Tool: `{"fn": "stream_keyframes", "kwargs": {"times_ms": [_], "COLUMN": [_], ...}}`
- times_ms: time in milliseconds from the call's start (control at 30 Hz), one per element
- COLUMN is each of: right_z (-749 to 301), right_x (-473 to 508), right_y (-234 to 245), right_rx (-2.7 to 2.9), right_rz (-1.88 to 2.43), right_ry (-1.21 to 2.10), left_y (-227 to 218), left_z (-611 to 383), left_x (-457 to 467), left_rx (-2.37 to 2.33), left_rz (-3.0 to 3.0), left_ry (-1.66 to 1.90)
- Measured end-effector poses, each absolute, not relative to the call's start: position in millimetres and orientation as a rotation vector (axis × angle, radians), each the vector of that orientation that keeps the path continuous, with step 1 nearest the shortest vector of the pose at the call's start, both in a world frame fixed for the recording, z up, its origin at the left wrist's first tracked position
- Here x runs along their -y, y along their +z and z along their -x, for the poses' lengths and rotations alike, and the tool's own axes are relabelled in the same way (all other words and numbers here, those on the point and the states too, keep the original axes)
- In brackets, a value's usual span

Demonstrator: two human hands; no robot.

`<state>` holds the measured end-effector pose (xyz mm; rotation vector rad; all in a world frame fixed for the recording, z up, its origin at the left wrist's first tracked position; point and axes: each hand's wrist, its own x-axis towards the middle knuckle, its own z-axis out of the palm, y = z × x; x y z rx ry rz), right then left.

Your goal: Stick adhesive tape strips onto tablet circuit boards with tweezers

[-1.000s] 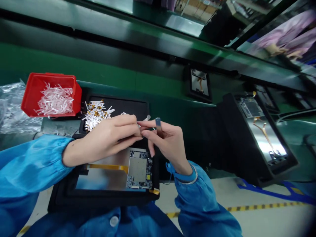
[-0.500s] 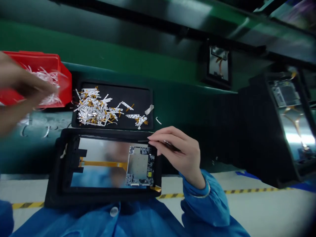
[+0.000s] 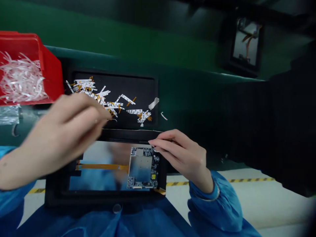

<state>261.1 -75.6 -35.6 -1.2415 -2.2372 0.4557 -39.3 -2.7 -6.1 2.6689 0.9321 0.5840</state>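
Note:
A black holder (image 3: 56, 194) in front of me carries a tablet back with a shiny metal plate, a circuit board (image 3: 143, 168) and an orange flex cable (image 3: 103, 167). My right hand (image 3: 182, 154) rests at the board's top right corner, its fingers pinched on a thin dark tool that is mostly hidden. My left hand (image 3: 64, 135) hovers over the holder's top left part, blurred by motion, fingers curled towards a black tray (image 3: 148, 85). That tray holds several white and orange strips (image 3: 98, 95).
A red bin (image 3: 49, 65) with white shreds (image 3: 19, 79) stands at the far left. A green conveyor (image 3: 148, 42) runs behind, carrying another framed device (image 3: 247, 42). A large dark fixture (image 3: 283, 131) fills the right side. Yellow-black tape (image 3: 247, 180) marks the bench edge.
My left hand left the right hand, swung out to the red bin and has come back over the holder. My right hand dropped to the board's top edge. The view tilted down.

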Motion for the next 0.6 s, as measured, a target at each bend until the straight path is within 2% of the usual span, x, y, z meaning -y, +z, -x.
{"fn": "stream_keyframes", "kwargs": {"times_ms": [167, 333, 500, 600], "right_z": [-260, -263, -266, -271], "right_x": [72, 73, 74, 71], "right_y": [-33, -30, -21, -17], "right_rx": [2.283, 2.252, 2.354, 2.393], "right_rz": [1.284, 1.31, 1.479, 1.444], "right_ry": [0.498, 0.608, 0.569, 0.714], "left_y": [-21, -31, -33, -30], "left_z": [3, 1, 1, -1], "left_x": [10, 14, 17, 18], "left_rx": [-0.624, -0.578, -0.599, -0.616], "left_rz": [-2.637, -2.599, -2.675, -2.671], "left_ry": [0.452, 0.389, 0.341, 0.285]}}
